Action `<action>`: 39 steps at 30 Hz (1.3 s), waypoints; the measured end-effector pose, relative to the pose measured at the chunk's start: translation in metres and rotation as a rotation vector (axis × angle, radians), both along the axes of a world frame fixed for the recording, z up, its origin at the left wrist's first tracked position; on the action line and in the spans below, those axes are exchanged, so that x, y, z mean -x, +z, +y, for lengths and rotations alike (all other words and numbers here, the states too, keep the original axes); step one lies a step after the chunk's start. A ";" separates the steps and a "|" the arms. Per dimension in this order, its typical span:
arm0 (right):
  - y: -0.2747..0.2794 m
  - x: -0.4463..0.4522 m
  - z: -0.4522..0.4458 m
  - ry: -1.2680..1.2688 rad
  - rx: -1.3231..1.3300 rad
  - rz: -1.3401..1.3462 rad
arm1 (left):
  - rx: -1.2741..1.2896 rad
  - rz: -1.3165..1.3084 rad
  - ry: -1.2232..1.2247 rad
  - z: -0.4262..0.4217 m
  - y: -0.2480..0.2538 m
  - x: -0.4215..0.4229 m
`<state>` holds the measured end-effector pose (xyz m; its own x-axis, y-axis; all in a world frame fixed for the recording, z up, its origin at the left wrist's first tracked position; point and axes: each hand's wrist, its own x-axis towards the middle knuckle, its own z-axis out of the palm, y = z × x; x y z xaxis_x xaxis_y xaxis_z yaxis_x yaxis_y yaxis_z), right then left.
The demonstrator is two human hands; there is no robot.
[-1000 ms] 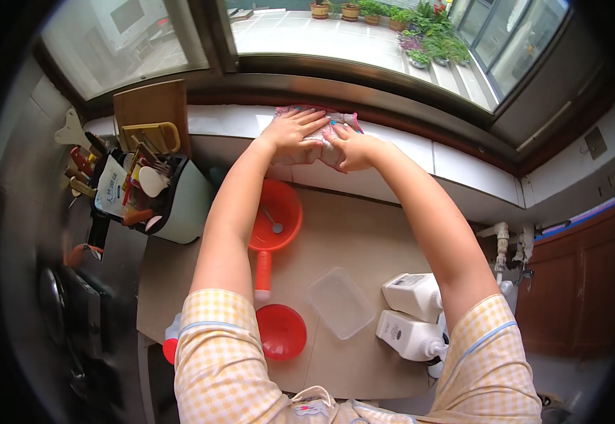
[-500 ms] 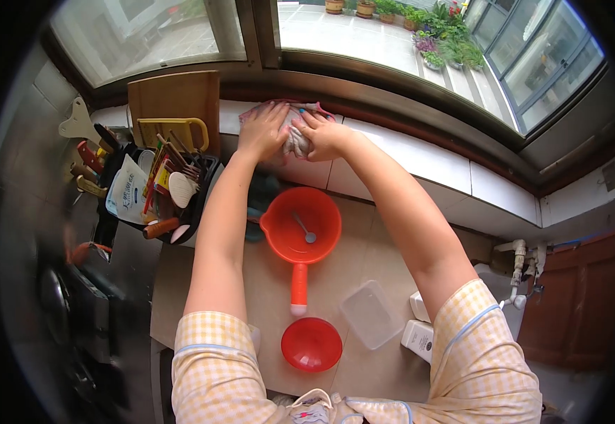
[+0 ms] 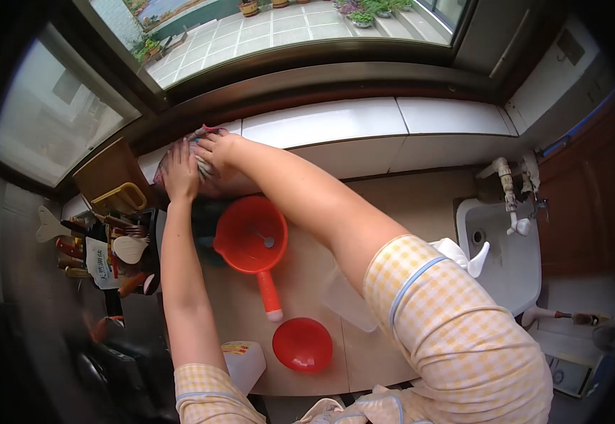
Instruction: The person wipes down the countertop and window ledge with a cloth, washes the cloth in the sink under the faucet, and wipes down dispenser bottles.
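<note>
Pink trim shows on the crumpled cloth, up at 10 o'clock from where I look. It is on the white tiled ledge, close to the dark window frame. The left hand lies flat on it, with its fingers open and long. The right hand is just beside, its fingers open and a bit bent, pressing down too. I can't tell if the tips pinch any cloth.

I think this is the pressing or rubbing part. A next push would need flat hands and care at the ledge's front edge, where the cloth could slip over.

The brown chopping board stands near at 9 o'clock, so there is little room that way. There is more room along the ledge toward 2 o'clock. Down at 5 o'clock from the cloth sits the red dipper, with a spoon in it. The right arm reaches over the counter, well above the clear box.
</note>
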<state>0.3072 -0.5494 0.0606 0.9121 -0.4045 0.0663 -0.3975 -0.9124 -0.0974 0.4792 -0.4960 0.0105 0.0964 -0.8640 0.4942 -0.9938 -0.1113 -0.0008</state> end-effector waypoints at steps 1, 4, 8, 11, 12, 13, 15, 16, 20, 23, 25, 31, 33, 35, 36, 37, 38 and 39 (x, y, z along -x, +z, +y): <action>-0.001 0.016 -0.008 0.031 0.046 0.091 | -0.001 -0.010 -0.017 0.002 0.004 0.017; 0.011 0.091 -0.016 0.016 -0.062 0.191 | -0.040 -0.047 -0.270 0.000 0.016 0.087; 0.011 0.211 -0.033 -0.080 -0.102 0.326 | -0.203 -0.032 -0.511 -0.021 0.038 0.207; 0.013 0.311 -0.034 -0.177 -0.126 0.321 | -0.267 -0.041 -0.712 -0.044 0.049 0.297; 0.020 0.346 -0.025 -0.215 -0.166 0.326 | -0.285 -0.045 -0.781 -0.049 0.054 0.328; 0.031 0.381 -0.013 -0.251 -0.205 0.329 | -0.304 -0.051 -0.847 -0.053 0.060 0.359; 0.049 0.451 0.015 -0.383 -0.201 0.290 | -0.304 -0.083 -0.935 -0.074 0.053 0.414; 0.038 0.490 0.027 -0.467 -0.105 0.153 | -0.312 -0.110 -0.996 -0.085 0.048 0.442; 0.011 0.608 0.096 -0.870 0.079 -0.200 | -0.247 -0.216 -1.192 -0.125 0.033 0.550; -0.011 0.635 0.139 -1.044 0.183 -0.411 | -0.156 -0.332 -1.286 -0.137 0.035 0.631; -0.027 0.636 0.155 -1.083 0.184 -0.581 | -0.184 -0.431 -1.318 -0.136 0.037 0.665; -0.036 0.622 0.172 -1.127 0.322 -0.923 | 0.248 -1.236 -1.277 -0.125 0.022 0.671; -0.028 0.626 0.199 -1.167 0.278 -1.001 | -0.200 -1.115 -1.184 -0.115 -0.004 0.671; -0.031 0.632 0.237 -1.245 0.222 -1.069 | -0.596 -0.953 -1.047 -0.107 -0.013 0.677; -0.037 0.634 0.258 -1.297 0.183 -1.070 | -1.056 -0.658 -0.851 -0.098 -0.010 0.673; -0.044 0.637 0.280 -1.348 0.142 -1.066 | -1.283 -0.497 -0.748 -0.096 -0.013 0.672; -0.053 0.642 0.301 -1.418 0.093 -1.053 | -1.478 -0.336 -0.604 -0.094 -0.017 0.671; -0.060 0.644 0.322 -1.488 0.035 -1.041 | -1.414 -0.191 -0.758 -0.096 -0.023 0.668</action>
